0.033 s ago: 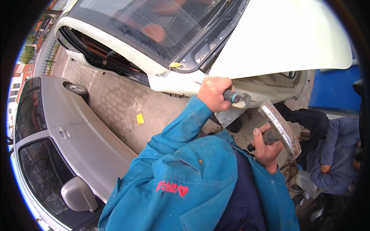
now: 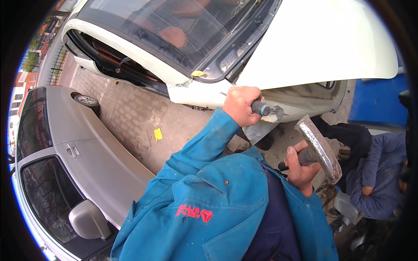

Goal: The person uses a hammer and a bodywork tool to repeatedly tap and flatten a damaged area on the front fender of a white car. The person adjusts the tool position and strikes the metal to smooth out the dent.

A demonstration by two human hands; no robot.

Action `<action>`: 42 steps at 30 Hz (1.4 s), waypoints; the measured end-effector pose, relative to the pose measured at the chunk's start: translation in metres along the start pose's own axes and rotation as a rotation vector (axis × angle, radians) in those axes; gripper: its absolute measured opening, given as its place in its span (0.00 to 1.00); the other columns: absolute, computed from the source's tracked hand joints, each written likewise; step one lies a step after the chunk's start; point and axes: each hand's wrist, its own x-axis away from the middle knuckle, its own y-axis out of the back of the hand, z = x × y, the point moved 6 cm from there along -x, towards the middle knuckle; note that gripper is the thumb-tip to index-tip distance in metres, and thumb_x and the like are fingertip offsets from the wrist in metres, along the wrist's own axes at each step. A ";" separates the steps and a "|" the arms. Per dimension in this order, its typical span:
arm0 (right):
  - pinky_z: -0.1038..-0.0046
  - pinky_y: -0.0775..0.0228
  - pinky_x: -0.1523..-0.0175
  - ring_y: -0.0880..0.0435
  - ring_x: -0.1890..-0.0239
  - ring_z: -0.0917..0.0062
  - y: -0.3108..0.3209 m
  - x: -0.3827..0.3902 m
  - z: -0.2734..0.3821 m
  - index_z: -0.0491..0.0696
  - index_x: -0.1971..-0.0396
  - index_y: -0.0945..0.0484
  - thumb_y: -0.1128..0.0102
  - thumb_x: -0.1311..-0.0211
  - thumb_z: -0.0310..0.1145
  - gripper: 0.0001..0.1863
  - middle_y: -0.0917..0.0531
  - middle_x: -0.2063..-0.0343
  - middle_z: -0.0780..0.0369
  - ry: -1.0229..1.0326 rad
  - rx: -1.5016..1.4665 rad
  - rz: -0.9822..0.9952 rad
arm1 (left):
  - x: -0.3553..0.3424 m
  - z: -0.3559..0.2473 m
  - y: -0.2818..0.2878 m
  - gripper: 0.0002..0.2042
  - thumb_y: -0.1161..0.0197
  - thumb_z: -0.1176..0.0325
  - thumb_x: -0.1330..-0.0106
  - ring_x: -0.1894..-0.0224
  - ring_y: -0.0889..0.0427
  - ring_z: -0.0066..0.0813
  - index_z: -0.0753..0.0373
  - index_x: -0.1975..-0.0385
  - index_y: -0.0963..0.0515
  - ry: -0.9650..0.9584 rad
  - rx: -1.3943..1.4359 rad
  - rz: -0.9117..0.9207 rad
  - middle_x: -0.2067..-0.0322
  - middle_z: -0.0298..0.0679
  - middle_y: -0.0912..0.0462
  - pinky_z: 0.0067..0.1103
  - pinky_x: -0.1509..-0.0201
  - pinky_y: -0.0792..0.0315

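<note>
I have the hammer [image 2: 320, 150] in front of the jacket, right of centre in my head view, its worn steel head slanting from upper left to lower right. My right grip [image 2: 301, 167] is closed around its dark handle close under the head, and the handle's tail pokes out on the left side of the fingers. The hammer is clear of the dark rod [image 2: 261, 108], which sits up and to the left of it. My left grip [image 2: 241, 105] is a tight fist around that rod, with its banded end facing me; I cannot tell what its far end meets.

Just behind the fist I see the white car [image 2: 198, 93], with a scuffed grey patch [image 2: 278, 114] beside the rod's end. Its hood [image 2: 322, 43] spreads across the upper right, and a yellow leaf [image 2: 198, 73] lies at the windshield's lower corner. Farther left, a yellow scrap [image 2: 158, 134] is on the pavement [image 2: 126, 117], near a silver vehicle [image 2: 100, 139]. At far right I make out another person [image 2: 381, 182] below a blue panel [image 2: 376, 104].
</note>
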 end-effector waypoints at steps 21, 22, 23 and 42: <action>0.74 0.27 0.64 0.20 0.68 0.85 -0.017 -0.021 0.006 0.42 0.63 0.20 0.29 0.25 0.20 0.07 0.16 0.68 0.65 -0.090 0.100 -0.011 | -0.004 0.002 0.012 0.09 0.26 0.75 0.46 0.76 0.14 0.49 0.61 0.76 0.23 -0.033 -0.001 -0.048 0.79 0.45 0.18 0.36 0.71 0.22; 0.74 0.27 0.66 0.22 0.72 0.84 -0.012 -0.019 0.012 0.42 0.63 0.24 0.35 0.24 0.18 0.07 0.19 0.69 0.63 -0.030 0.021 -0.022 | -0.003 0.002 0.011 0.09 0.26 0.75 0.46 0.76 0.14 0.49 0.61 0.76 0.23 -0.029 -0.014 -0.043 0.79 0.45 0.17 0.36 0.70 0.22; 0.74 0.27 0.68 0.24 0.77 0.82 -0.008 -0.017 0.017 0.42 0.63 0.28 0.41 0.22 0.17 0.07 0.23 0.70 0.61 0.011 -0.063 -0.040 | -0.003 0.001 0.010 0.09 0.26 0.75 0.46 0.76 0.14 0.49 0.61 0.76 0.23 -0.037 0.002 -0.045 0.79 0.45 0.17 0.36 0.70 0.22; 0.75 0.30 0.67 0.23 0.75 0.83 -0.012 -0.006 -0.013 0.41 0.64 0.23 0.35 0.23 0.19 0.07 0.21 0.75 0.65 -0.100 0.008 0.048 | 0.009 -0.022 0.005 0.12 0.25 0.74 0.56 0.75 0.15 0.44 0.58 0.75 0.24 -0.164 0.121 0.033 0.78 0.38 0.19 0.36 0.72 0.22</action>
